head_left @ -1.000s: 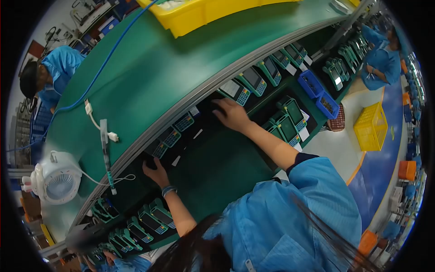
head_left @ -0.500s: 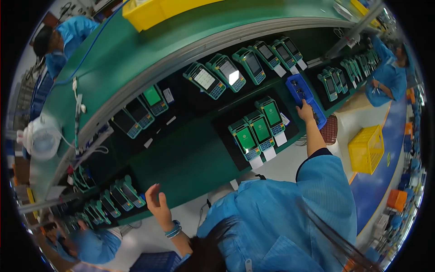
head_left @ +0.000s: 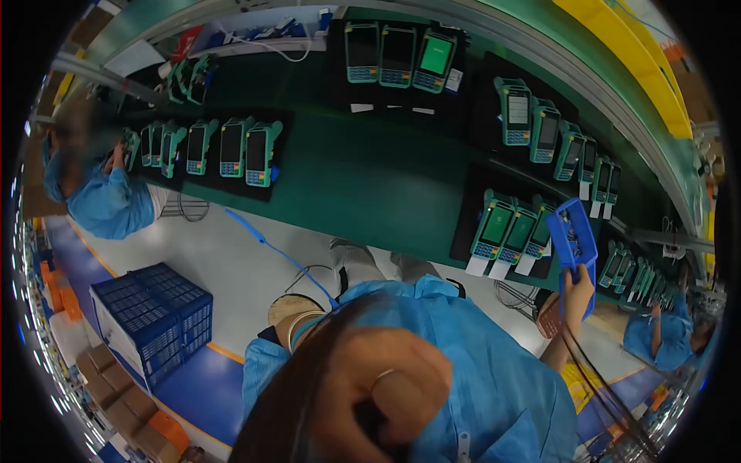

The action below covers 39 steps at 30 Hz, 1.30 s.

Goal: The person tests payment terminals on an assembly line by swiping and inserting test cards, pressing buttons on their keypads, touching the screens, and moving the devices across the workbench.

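My right hand (head_left: 577, 295) grips the near end of a narrow blue parts tray (head_left: 573, 251) at the right edge of the bench. Small dark pieces lie in its compartments. Just left of the tray, several green-framed card payment terminals (head_left: 494, 225) rest on a black mat, with green screens and white paper slips at their lower ends. Large and close to the camera, my left hand (head_left: 394, 382) has curled fingers and a ring, beside long dark hair. What is between those fingers, if anything, is hidden.
More terminals stand in rows along the back (head_left: 396, 58), at right (head_left: 546, 127) and at left (head_left: 231, 147). Co-workers sit at left (head_left: 112, 201) and far right (head_left: 656, 332). Blue crates (head_left: 158, 320) stand on the floor. A coiled blue cord (head_left: 247, 225) hangs at my left.
The view has swung left. My left hand has come up from beside the bench to close before the camera, its fingers now curled. My right hand remains at the blue tray, now gripping its end.
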Each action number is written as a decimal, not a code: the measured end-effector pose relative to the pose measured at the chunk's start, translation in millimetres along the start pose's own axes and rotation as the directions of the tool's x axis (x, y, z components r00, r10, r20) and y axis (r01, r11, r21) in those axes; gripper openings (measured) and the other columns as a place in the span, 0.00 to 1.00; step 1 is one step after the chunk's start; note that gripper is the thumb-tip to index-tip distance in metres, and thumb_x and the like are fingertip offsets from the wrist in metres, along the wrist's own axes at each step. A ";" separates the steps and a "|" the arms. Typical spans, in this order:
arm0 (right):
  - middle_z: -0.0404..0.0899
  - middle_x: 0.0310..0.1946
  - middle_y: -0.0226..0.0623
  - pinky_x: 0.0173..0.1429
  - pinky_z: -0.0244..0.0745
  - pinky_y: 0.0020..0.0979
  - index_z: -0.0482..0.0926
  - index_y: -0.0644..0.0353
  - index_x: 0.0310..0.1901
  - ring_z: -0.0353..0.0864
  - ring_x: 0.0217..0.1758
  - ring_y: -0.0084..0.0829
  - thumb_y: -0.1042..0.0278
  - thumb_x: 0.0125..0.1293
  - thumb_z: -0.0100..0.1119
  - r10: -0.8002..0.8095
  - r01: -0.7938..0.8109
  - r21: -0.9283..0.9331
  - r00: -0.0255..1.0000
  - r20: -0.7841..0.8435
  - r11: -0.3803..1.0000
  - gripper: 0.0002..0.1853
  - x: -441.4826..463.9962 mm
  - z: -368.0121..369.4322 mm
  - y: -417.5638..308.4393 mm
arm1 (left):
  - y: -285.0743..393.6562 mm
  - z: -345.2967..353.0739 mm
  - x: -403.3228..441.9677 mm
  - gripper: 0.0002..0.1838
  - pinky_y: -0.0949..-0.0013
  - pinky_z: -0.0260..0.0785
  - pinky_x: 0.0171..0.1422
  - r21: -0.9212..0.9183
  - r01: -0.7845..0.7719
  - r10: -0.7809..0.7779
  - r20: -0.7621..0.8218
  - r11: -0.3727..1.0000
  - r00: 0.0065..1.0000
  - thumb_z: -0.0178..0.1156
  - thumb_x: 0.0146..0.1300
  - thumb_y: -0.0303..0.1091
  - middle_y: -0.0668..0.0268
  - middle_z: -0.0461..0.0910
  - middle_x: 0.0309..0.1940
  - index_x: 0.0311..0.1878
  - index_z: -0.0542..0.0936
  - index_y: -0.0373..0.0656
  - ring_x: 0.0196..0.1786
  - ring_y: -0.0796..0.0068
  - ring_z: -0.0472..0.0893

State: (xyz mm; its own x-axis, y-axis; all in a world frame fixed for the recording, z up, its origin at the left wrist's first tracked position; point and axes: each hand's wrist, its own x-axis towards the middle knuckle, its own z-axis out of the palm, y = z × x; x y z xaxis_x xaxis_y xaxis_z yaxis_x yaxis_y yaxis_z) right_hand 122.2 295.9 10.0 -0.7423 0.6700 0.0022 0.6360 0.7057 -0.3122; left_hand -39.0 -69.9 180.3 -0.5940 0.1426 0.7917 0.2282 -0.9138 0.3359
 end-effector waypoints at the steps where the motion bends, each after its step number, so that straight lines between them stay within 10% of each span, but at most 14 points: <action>1: 0.77 0.27 0.52 0.33 0.69 0.41 0.74 0.64 0.34 0.77 0.29 0.51 0.67 0.59 0.61 -0.060 0.059 0.033 0.997 0.041 0.998 0.09 -9.4 0.1 -39.3 | 22.0 -4.3 -4.0 0.08 0.64 0.62 0.24 0.018 0.004 -0.004 -0.013 1.000 1.000 0.60 0.56 0.30 0.60 0.77 0.30 0.38 0.80 0.39 0.24 0.65 0.72; 4: 0.74 0.22 0.46 0.30 0.67 0.35 0.76 0.63 0.34 0.73 0.22 0.38 0.67 0.58 0.63 -0.315 0.295 0.174 0.944 0.100 0.940 0.09 -18.7 36.3 -158.6 | 64.9 -36.4 1.1 0.07 0.64 0.62 0.24 0.046 0.016 -0.014 -0.041 0.999 0.999 0.60 0.55 0.30 0.60 0.77 0.30 0.37 0.80 0.39 0.24 0.65 0.72; 10: 0.79 0.31 0.49 0.37 0.73 0.38 0.78 0.64 0.37 0.79 0.32 0.47 0.67 0.56 0.64 -0.725 0.598 0.447 0.661 0.195 0.665 0.11 -3.8 142.9 -431.1 | 197.7 -90.7 -0.1 0.07 0.64 0.62 0.24 0.088 0.049 -0.041 -0.093 0.995 0.995 0.61 0.55 0.30 0.59 0.77 0.30 0.36 0.80 0.39 0.24 0.65 0.72; 21: 0.78 0.46 0.50 0.52 0.73 0.45 0.74 0.56 0.56 0.76 0.51 0.50 0.60 0.58 0.61 -0.800 0.736 0.331 0.482 0.357 0.591 0.23 61.5 364.4 -776.2 | 237.2 -216.5 62.3 0.06 0.64 0.62 0.23 0.128 0.103 -0.091 -0.101 0.986 0.991 0.61 0.55 0.30 0.59 0.77 0.29 0.35 0.79 0.39 0.24 0.65 0.72; 26: 0.68 0.57 0.50 0.58 0.67 0.47 0.53 0.46 0.71 0.69 0.58 0.51 0.59 0.60 0.60 -0.918 0.908 0.133 0.393 0.060 0.397 0.39 50.9 345.6 -780.6 | 263.7 -195.0 43.0 0.06 0.64 0.62 0.23 -0.004 0.261 -0.261 -0.061 0.965 0.964 0.61 0.55 0.30 0.59 0.77 0.29 0.34 0.79 0.39 0.24 0.66 0.73; 31: 0.72 0.50 0.45 0.57 0.68 0.42 0.70 0.54 0.59 0.71 0.55 0.46 0.63 0.59 0.58 -0.961 0.825 0.502 0.269 0.058 0.261 0.25 36.8 281.0 -669.2 | 227.0 -196.3 65.2 0.06 0.64 0.62 0.23 -0.247 0.424 -0.396 0.156 0.871 0.905 0.61 0.55 0.30 0.59 0.77 0.28 0.33 0.79 0.39 0.24 0.66 0.73; 34: 0.78 0.35 0.43 0.47 0.74 0.41 0.76 0.56 0.51 0.78 0.42 0.44 0.65 0.62 0.56 -0.943 0.748 0.587 0.323 0.085 0.309 0.15 42.3 206.5 -556.8 | 177.0 -180.4 77.9 0.06 0.64 0.62 0.23 -0.375 0.534 -0.436 0.319 0.757 0.842 0.61 0.54 0.30 0.59 0.77 0.28 0.33 0.79 0.39 0.24 0.66 0.73; 39: 0.81 0.35 0.42 0.41 0.76 0.32 0.81 0.60 0.43 0.81 0.35 0.38 0.65 0.63 0.57 -0.638 0.617 0.532 0.750 -0.175 0.580 0.11 77.0 82.7 -340.8 | 97.4 -116.4 70.5 0.06 0.64 0.62 0.23 -0.452 0.697 -0.452 0.539 0.556 0.710 0.61 0.54 0.30 0.59 0.77 0.28 0.32 0.78 0.38 0.24 0.66 0.73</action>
State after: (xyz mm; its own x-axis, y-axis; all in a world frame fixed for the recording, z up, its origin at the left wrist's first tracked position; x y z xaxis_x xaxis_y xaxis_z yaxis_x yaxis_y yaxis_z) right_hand -169.1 87.9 38.0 -0.9258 0.0923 0.3667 -0.2015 0.7003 -0.6849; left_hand -148.5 -193.2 209.4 -0.1092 0.7198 0.6856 -0.6363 -0.5805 0.5081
